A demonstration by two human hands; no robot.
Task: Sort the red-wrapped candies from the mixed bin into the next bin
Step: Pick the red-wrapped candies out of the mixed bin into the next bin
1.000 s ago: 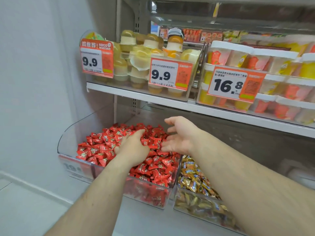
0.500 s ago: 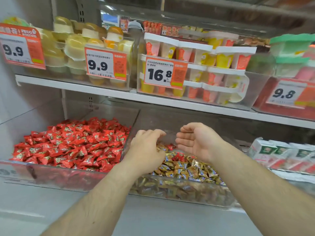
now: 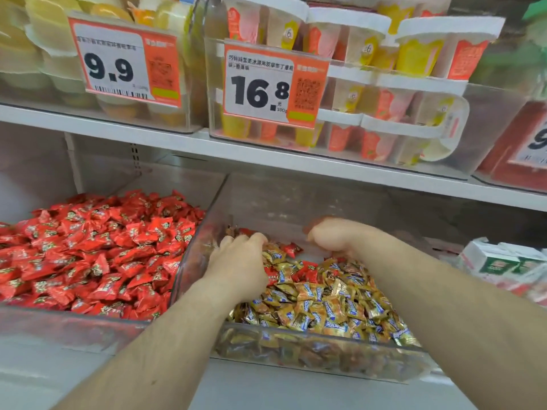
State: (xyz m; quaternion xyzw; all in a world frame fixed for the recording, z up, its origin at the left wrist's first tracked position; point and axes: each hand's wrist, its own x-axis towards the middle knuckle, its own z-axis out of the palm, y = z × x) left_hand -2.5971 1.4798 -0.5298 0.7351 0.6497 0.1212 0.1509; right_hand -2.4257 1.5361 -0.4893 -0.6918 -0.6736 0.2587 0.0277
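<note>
A view from a person's head looks down at two clear plastic bins side by side on a lower store shelf [image 3: 296,389]. The mixed bin [image 3: 325,356], on the right, holds mostly gold-wrapped candies [image 3: 325,309], with a few red-wrapped candies [image 3: 307,272] showing among them near the middle and toward the back. The next bin [image 3: 74,327], touching it on the left, is heaped with red-wrapped sweets. Both bare arms reach into the mixed bin. The left hand [image 3: 236,261] rests knuckles-up on the pile with its fingers curled down into the candies at the back left; whether it has hold of one cannot be told, because the fingertips are buried. The right hand [image 3: 331,235] is bent at the wrist over the back of the pile with its fingers tucked under, and its grip is likewise hidden. The likely trouble from here is sorting by feel: with fingertips buried, a hand could close on a gold wrapper along with a red one and carry it across. The wrappers look slick and loosely piled, so a candy could slip out over the dividing wall or spill past the low front edge. Red pieces lying under the gold layer could also be missed. Price tags [image 3: 266,84] and dessert cups [image 3: 414,54] sit on the shelf above.
</note>
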